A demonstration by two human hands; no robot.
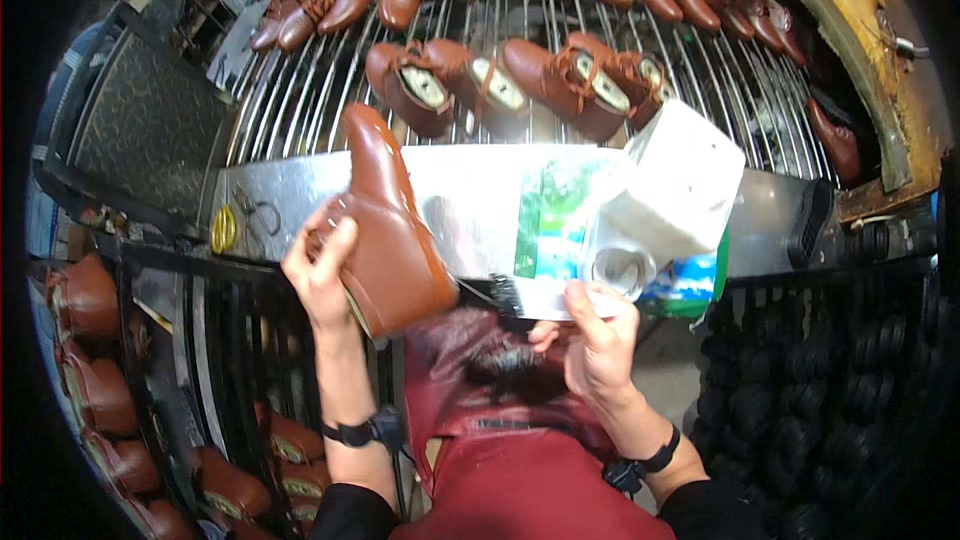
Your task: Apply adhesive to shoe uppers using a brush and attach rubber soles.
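My left hand (322, 258) grips a brown leather shoe upper (392, 230), tilted with its toe pointing up and away. My right hand (600, 345) is closed on the pale handle of a brush (540, 298), whose dark bristles face left toward the shoe upper. A small gap seems to lie between the bristles and the leather. Just beyond the brush, a clear cup (620, 265) sits beside a white block-shaped container (682, 180) on a green and blue plastic sheet (545, 210).
Brown shoe uppers (420, 90) stand in rows on a metal-bar rack (300, 110) beyond the metal bench (450, 170). Yellow-handled scissors (225, 228) lie at its left. More uppers (100, 390) fill a left-hand rack; black soles (810, 390) are piled at right.
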